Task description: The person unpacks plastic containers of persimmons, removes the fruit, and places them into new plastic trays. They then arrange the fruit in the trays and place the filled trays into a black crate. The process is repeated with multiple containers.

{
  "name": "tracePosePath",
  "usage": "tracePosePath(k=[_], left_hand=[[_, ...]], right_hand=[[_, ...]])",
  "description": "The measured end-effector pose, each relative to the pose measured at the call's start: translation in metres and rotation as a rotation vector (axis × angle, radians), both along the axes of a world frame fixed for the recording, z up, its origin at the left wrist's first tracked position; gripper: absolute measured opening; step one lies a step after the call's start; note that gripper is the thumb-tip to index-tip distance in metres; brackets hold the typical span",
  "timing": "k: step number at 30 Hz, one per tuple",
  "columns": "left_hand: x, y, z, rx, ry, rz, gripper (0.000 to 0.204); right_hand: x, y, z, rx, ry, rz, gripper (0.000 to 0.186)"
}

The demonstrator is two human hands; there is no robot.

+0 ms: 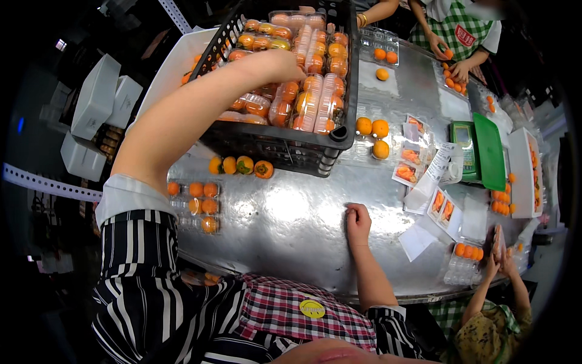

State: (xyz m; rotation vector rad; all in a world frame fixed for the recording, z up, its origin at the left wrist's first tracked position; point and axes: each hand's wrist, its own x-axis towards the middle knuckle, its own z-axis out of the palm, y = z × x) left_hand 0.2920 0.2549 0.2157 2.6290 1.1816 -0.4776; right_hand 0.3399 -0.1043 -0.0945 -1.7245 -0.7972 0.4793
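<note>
My left arm stretches over the black plastic crate point(285, 142), which is filled with clear clamshell packs point(315, 103) of persimmons. Down among these packs is my left hand point(290, 65); the forearm and wrist cover its fingers, so its grip is hidden. My right hand point(358, 223) rests on the metal table point(285, 230) with the fingers curled in, and nothing shows in it. Several loose persimmons point(245, 165) line up against the crate's near side. An open clear tray point(197, 206) at the left holds more persimmons.
Right of the crate lie loose persimmons point(380, 128), printed labels point(441, 209) and a green scale point(465, 151). A white foam box point(525, 173) stands at the far right. Co-workers' hands point(459, 71) handle fruit at the back right; another co-worker's hands point(500, 265) hold a pack at the near right.
</note>
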Motion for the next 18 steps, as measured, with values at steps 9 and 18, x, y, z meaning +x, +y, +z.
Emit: tracePosePath(k=[9, 18], left_hand=[[-0.006, -0.002, -0.042, 0.087, -0.271, -0.071, 0.047], [-0.009, -0.005, -0.048, -0.018, -0.285, -0.03, 0.043]], right_hand=[[0.0, 0.001, -0.006, 0.014, -0.018, -0.002, 0.012], [-0.001, -0.001, -0.004, 0.012, -0.062, -0.008, 0.013]])
